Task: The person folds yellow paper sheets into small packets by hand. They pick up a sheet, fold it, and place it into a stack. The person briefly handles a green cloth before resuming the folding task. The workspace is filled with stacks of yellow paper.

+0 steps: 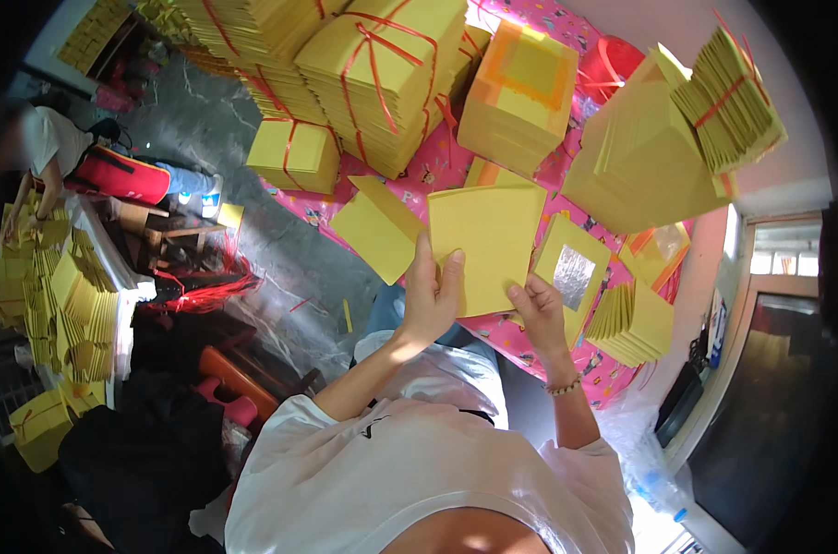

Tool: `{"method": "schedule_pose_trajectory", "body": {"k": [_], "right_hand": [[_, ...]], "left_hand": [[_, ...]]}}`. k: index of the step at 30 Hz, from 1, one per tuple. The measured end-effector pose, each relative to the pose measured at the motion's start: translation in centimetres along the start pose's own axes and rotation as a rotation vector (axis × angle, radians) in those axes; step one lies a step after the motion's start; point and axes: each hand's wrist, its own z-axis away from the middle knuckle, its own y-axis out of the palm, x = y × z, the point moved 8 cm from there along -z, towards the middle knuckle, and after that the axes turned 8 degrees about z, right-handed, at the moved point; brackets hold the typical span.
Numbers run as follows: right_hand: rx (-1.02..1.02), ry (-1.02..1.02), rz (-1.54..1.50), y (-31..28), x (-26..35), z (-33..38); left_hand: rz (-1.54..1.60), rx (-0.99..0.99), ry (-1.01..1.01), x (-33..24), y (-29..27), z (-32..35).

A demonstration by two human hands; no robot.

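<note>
A stack of yellow paper sheets (485, 231) is held up in front of me over the table's near edge. My left hand (433, 294) grips its left side, thumb on the front face. At the lower right corner my right hand (540, 309) pinches the sheets between thumb and fingers. To the left behind them lies a folded yellow sheet (374, 235). A yellow sheet with a silver foil square (574, 275) lies beside my right hand. Close to it, a fanned pile of yellow paper (633, 323) rests on the cloth.
Tall yellow paper bundles tied with red string (373, 83) fill the back of the pink patterned tablecloth (599, 388). A yellow block with orange edging (518, 102) and a large stack (636, 157) stand rear right. At far left a person (63, 152) handles paper at another table.
</note>
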Motion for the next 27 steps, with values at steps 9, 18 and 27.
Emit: {"method": "schedule_pose_trajectory", "body": {"k": [9,18,27], "right_hand": [[-0.111,0.115,0.090,-3.9,2.3,-3.0],[0.034,0.368,0.301,-3.9,-3.5,-6.7],[0.312,0.428,0.408,2.0,-5.5,-9.2]], "left_hand": [[-0.413,0.031,-0.217,-0.8,-3.7,-2.5],[-0.702,0.105,-0.388,2.6,-12.9,-0.3],[-0.223,-0.458,-0.639,10.6,-18.4,0.4]]}}
